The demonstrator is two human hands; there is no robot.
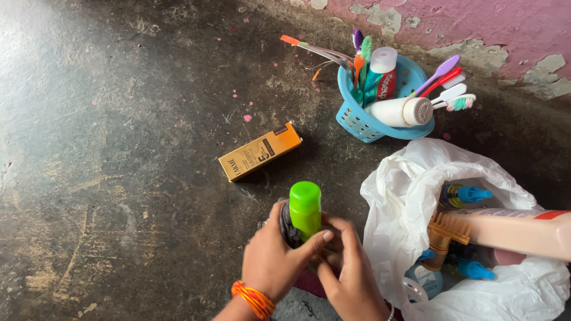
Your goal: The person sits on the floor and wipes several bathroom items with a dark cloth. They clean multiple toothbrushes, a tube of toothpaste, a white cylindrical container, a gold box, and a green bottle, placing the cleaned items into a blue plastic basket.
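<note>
Both my hands hold a bottle with a bright green cap [305,209] low in the middle of the view. My left hand [272,257], with orange bangles at the wrist, wraps the dark body of the bottle from the left. My right hand [350,274] grips it from the right and below. A yellow-orange carton [259,151] lies flat on the dark floor just beyond the bottle, apart from my hands.
A blue plastic basket [357,122] with toothbrushes, tubes and a white bottle stands near the pink peeling wall [476,24]. A white plastic bag [410,178] at the right holds a pale bottle, an orange comb and blue-capped items.
</note>
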